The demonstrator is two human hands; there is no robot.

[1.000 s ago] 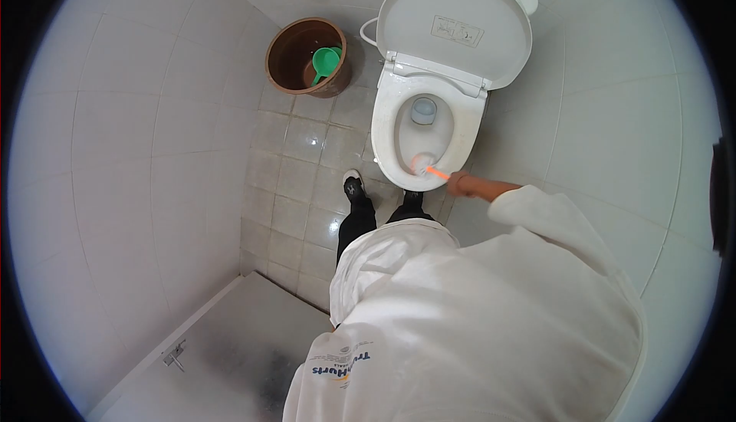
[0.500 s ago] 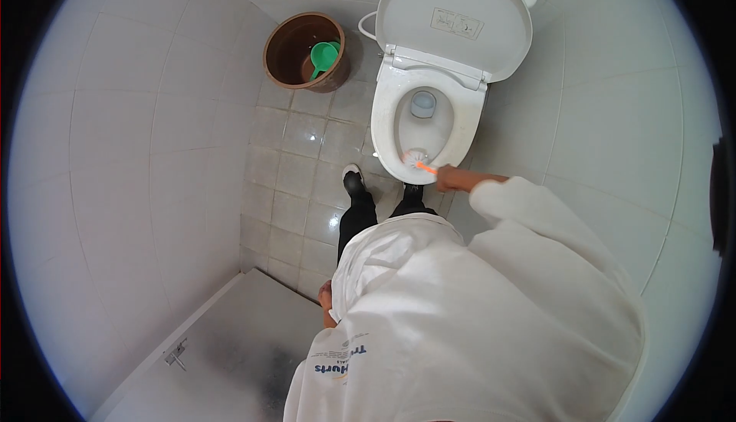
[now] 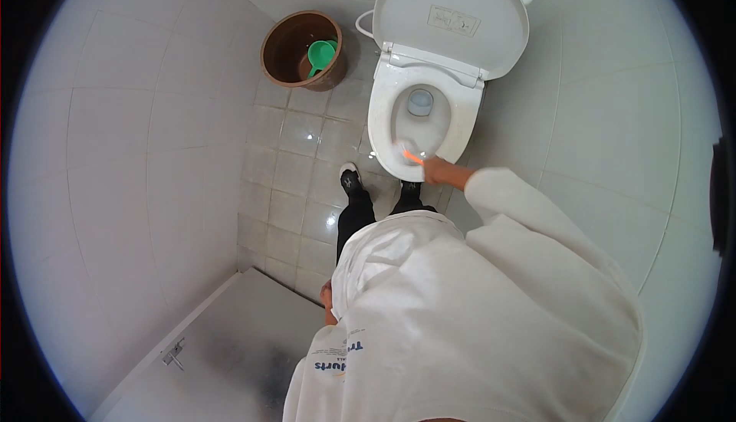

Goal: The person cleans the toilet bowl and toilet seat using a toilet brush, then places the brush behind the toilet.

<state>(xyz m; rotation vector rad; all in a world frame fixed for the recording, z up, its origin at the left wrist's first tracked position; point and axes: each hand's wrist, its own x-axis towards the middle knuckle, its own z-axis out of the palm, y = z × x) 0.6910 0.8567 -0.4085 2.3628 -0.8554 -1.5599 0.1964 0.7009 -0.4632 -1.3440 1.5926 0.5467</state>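
Observation:
My right hand [image 3: 437, 170] is closed around the orange handle of a toilet brush [image 3: 412, 157]. The brush's pale head, blurred by motion, is inside the front left part of the toilet bowl [image 3: 429, 127]. Around the bowl lies the white seat [image 3: 458, 127], while the lid [image 3: 452, 19] stands raised behind it. Low beside my shirt hangs my left hand [image 3: 327, 296], partly covered by the white cloth. Its fingers are too hidden to show whether they hold anything.
A brown bucket [image 3: 277, 77] with a green dipper [image 3: 320, 55] inside stands left of the toilet on the tiled floor [image 3: 295, 169]. Tiled walls close in on both sides. A grey door [image 3: 230, 345] with a metal latch [image 3: 174, 354] is at lower left.
My right hand has shifted slightly left, and the brush head has moved from the bowl's front middle toward its left side. My left hand stays by my shirt.

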